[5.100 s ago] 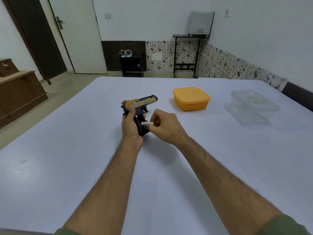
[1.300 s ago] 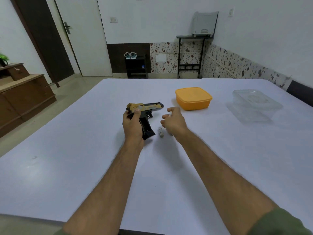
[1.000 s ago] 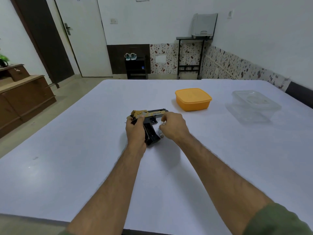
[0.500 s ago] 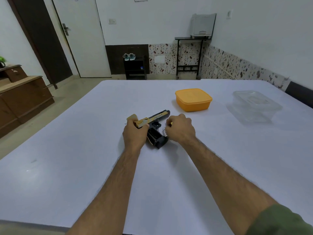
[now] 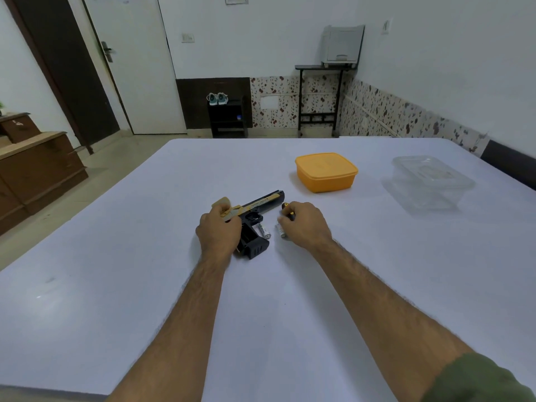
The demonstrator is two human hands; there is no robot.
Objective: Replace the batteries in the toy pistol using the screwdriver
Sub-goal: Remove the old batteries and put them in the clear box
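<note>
Left grip (image 5: 219, 231) curled on toy pistol (image 5: 255, 224), right grip (image 5: 304, 224) seemingly pinching screwdriver (image 5: 287, 208)

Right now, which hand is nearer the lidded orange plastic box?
Right. The right hand lies just in front of the lidded orange plastic box, across a short strip of table. The left hand, holding the black and gold toy pistol, is farther left.

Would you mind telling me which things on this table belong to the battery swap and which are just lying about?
Part of the job:
- toy pistol, held by the left hand
- two batteries on the table beside its grip
- amber-capped item, likely the screwdriver, at the right hand

Just lying about:
- orange lidded container
- clear plastic container
</note>
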